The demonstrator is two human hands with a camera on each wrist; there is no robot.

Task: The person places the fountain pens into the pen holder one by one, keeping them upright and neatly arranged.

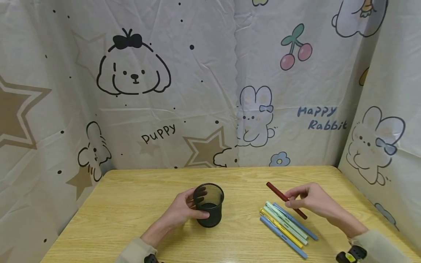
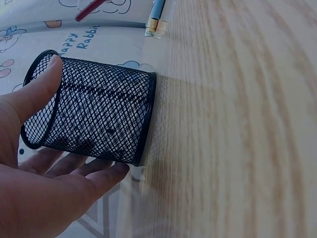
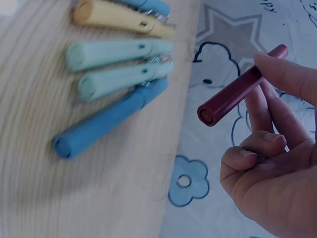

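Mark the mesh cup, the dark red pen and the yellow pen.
mesh cup (image 2: 101,109): left wrist view, middle of its side wall.
dark red pen (image 3: 235,91): right wrist view, on the barrel.
yellow pen (image 1: 281,229): head view, about halfway along its length.

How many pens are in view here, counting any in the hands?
6. The right hand holds a dark red pen; five lie on the table: from left, a blue pen, a yellow pen, two light green pens and a second blue pen. None looks hidden.
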